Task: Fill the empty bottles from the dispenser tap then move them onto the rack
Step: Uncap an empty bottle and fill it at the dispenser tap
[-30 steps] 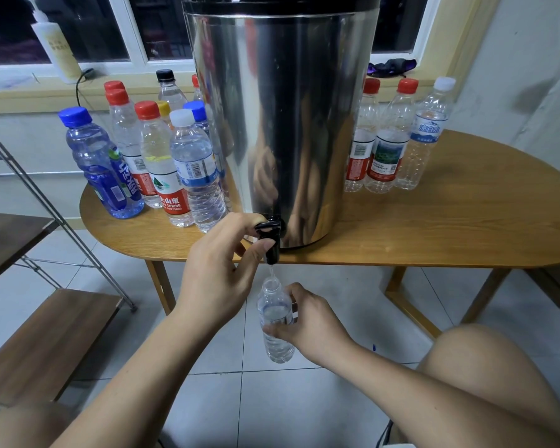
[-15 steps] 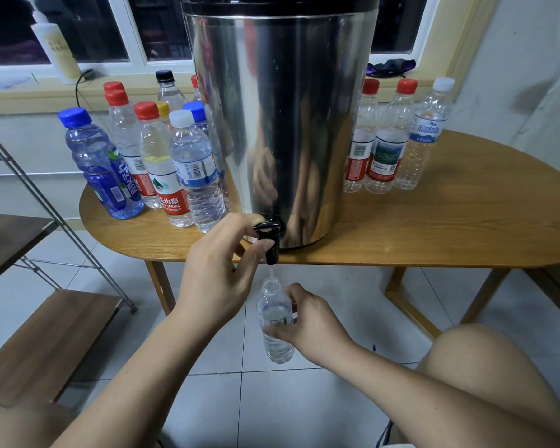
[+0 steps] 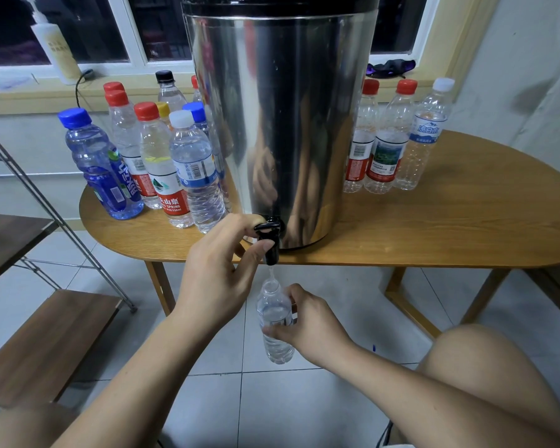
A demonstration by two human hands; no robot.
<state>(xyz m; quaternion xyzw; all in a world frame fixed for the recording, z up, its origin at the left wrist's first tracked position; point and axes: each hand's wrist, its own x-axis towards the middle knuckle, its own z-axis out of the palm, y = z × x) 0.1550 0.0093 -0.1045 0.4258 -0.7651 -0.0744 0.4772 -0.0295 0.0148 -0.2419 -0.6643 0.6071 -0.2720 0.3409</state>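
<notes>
1. Unmoved since a second ago: both hands, bottle, tap.
2. Left hand pinching black tap, thumb and forefinger clamped on its lever.
3. Right hand wrapped round bottle mid-body; neck clear above grip, directly under spout, below table edge.

One dispenser with one tap sits on one tabletop. I count nine bottles to its left, some half hidden. Three bottles stand to its right. One open bottle is under the tap. There is one pump bottle too. One rack shows two shelves.
</notes>
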